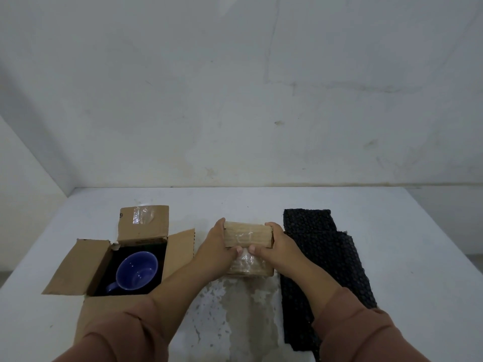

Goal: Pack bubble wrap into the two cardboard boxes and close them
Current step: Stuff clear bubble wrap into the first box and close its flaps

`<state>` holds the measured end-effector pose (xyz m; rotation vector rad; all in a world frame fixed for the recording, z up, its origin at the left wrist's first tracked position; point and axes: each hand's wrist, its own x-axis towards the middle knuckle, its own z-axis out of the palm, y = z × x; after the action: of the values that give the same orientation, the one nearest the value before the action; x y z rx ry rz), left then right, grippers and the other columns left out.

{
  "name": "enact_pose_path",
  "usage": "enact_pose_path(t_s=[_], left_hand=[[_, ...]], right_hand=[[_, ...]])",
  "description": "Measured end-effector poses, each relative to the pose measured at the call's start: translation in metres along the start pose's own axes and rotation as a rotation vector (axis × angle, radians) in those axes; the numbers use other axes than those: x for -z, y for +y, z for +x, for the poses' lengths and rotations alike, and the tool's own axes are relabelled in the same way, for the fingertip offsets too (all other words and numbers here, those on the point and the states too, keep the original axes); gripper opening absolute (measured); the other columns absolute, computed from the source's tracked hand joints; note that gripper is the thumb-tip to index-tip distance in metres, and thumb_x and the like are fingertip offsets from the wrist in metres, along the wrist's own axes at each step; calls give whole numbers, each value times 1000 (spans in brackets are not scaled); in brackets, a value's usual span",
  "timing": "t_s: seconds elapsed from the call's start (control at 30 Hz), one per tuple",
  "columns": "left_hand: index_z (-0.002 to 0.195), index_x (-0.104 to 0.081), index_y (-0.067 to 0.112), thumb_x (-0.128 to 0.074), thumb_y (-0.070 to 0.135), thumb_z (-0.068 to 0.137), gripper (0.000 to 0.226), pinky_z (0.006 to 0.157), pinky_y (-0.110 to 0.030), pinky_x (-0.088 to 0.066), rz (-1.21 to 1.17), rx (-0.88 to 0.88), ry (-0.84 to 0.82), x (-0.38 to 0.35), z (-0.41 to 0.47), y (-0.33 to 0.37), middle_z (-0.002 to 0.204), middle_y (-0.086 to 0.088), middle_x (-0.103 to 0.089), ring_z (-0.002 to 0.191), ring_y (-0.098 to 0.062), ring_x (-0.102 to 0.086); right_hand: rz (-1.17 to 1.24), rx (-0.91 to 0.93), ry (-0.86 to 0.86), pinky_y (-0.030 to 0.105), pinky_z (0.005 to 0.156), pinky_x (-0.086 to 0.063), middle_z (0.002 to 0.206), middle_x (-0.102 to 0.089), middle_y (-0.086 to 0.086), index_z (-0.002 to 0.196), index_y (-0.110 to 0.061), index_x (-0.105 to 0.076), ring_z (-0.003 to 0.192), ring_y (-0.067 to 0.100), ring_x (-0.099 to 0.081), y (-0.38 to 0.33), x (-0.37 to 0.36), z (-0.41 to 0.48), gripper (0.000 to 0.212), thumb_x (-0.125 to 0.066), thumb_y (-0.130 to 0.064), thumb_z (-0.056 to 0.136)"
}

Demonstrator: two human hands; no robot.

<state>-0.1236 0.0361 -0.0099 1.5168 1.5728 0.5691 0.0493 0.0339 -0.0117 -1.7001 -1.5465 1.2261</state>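
Observation:
A small cardboard box (pixel 248 237) with clear tape on it sits at the middle of the white table (pixel 366 205). My left hand (pixel 218 253) grips its left side and my right hand (pixel 273 248) grips its right side, thumbs meeting on the near top flap. To the left stands a larger open cardboard box (pixel 180 254), flaps spread, lined with dark wrap and holding a blue mug (pixel 137 271). A sheet of black bubble wrap (pixel 324 257) lies flat on the table to the right of my right hand.
A grey-white wall rises behind the table's far edge. Worn, patchy paint marks the table surface in front of the small box. The near flap of the open box hangs toward me under my left sleeve (pixel 125 333).

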Motion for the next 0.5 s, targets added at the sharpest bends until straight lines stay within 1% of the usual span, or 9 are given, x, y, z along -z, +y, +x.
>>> enact_pose_path(t_s=[0.03, 0.1, 0.17, 0.23, 0.27, 0.3, 0.33, 0.4, 0.5], left_hand=[[146, -20, 21, -65, 21, 85, 76, 100, -38, -45, -11, 6, 4, 0, -1, 1, 138, -5, -44, 119, -21, -50], [145, -21, 21, -66, 18, 85, 75, 97, -35, -46, -26, 13, 9, 0, -1, 3, 134, -4, -45, 114, -20, -50], [142, -23, 20, -66, 14, 84, 73, 86, -29, -48, -48, 28, 11, 1, -3, 6, 123, 0, -46, 103, -17, -51], [135, -27, 22, -65, 5, 81, 68, 68, -23, -47, -73, 40, 24, 0, -6, 7, 112, 3, -47, 89, -13, -54], [130, -29, 23, -62, 1, 79, 65, 62, -22, -45, -61, 31, 41, -1, -8, 5, 113, 2, -47, 87, -13, -54], [127, -30, 23, -58, -2, 79, 62, 60, -21, -44, -35, 17, 63, -3, -10, 3, 119, -2, -46, 89, -15, -53], [127, -31, 23, -55, -4, 79, 61, 61, -20, -43, -9, 1, 81, -6, -12, 0, 127, -5, -42, 94, -16, -51], [134, -31, 21, -51, -5, 80, 63, 69, -19, -40, 75, -22, 93, -12, -18, -5, 138, -6, -33, 99, -14, -43], [138, -34, 18, -51, -2, 83, 62, 76, -19, -35, 211, -42, 135, -20, -26, -10, 144, -5, -30, 97, -10, -37]], right_hand=[[8, 0, -14, 23, 82, -50, 111, -59, -1, 132, -19, -37, 99, 14, -60, -1, 1, -1, 65, -72, -28, 78], [30, -10, -50, 18, 77, -48, 106, -57, -6, 132, -20, -36, 96, 11, -58, -3, 3, -4, 61, -70, -26, 81], [26, -20, -77, 15, 73, -46, 104, -55, -9, 133, -22, -35, 94, 9, -56, -5, 6, -6, 62, -69, -24, 82], [-35, -7, -75, 19, 77, -46, 115, -53, -4, 136, -24, -33, 100, 13, -55, -4, 9, -8, 69, -71, -23, 79], [-82, 10, -61, 22, 81, -46, 122, -52, -1, 137, -24, -33, 105, 15, -54, -2, 10, -9, 71, -72, -21, 78], [-123, 30, -41, 24, 85, -45, 127, -51, 2, 138, -23, -34, 109, 17, -53, 0, 9, -10, 71, -71, -18, 77], [-158, 47, -17, 26, 87, -46, 131, -50, 3, 138, -22, -36, 113, 18, -52, 4, 7, -12, 68, -69, -16, 78], [-211, 62, 14, 29, 96, -46, 139, -47, 6, 138, -18, -38, 122, 20, -50, 12, -1, -16, 64, -65, -14, 81], [-199, 66, 3, 24, 105, -39, 156, -24, 2, 142, -18, -35, 134, 20, -40, 23, -14, -20, 63, -61, -12, 85]])
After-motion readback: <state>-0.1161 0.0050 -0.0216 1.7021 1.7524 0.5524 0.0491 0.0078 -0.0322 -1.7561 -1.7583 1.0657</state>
